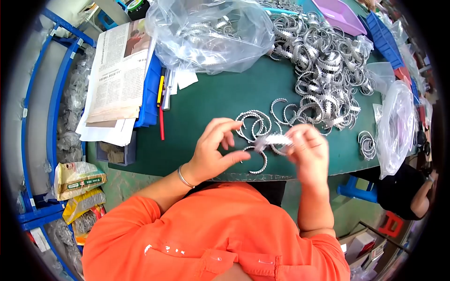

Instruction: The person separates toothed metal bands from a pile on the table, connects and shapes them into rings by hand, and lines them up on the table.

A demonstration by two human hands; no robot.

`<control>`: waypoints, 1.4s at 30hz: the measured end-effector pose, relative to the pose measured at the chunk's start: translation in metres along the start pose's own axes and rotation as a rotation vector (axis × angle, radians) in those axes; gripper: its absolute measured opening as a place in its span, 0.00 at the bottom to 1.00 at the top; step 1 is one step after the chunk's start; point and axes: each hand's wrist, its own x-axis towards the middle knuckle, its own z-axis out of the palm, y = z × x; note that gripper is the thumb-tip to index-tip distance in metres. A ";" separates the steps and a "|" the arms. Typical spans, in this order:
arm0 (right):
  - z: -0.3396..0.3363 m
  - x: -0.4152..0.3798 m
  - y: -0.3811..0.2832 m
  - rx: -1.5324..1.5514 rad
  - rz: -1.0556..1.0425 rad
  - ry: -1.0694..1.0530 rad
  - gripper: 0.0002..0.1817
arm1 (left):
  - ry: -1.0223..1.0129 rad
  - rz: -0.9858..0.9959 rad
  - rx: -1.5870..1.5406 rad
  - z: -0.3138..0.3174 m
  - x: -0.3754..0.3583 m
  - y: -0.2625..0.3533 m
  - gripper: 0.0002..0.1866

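My right hand (308, 152) pinches a silver cuff bangle (276, 139), which is smeared by motion and points toward my other hand. My left hand (213, 147) is at the left of it, thumb and fingers apart in a curve, with nothing between them. Just beyond my hands, a few loose silver bangles (253, 112) with ridged edges overlap on the green table. One more open bangle (265, 165) lies close to the front edge, below the held one. A big heap of similar bangles (328, 65) spreads over the back right.
A clear plastic bag (211, 56) with bangles stands at the back. Newspaper (117, 75) covers a blue tray (151, 100) on the left, beside pens (161, 107). Another plastic bag (396, 126) and a small bangle stack (367, 144) are at right. A co-worker (405, 192) is at far right.
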 end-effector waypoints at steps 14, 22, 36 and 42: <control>0.012 -0.020 0.056 -0.076 -0.150 -0.110 0.09 | -0.060 -0.056 0.011 -0.008 -0.016 0.009 0.12; 0.010 -0.022 0.059 -0.229 -0.262 -0.156 0.12 | -0.063 -0.022 -0.003 -0.007 -0.021 0.005 0.12; 0.002 -0.027 0.070 -0.136 -0.037 -0.133 0.11 | -0.178 -0.249 -0.084 -0.015 -0.021 0.016 0.17; 0.000 -0.025 0.061 0.105 0.239 -0.132 0.09 | -0.188 -0.567 -0.394 -0.015 -0.023 0.013 0.12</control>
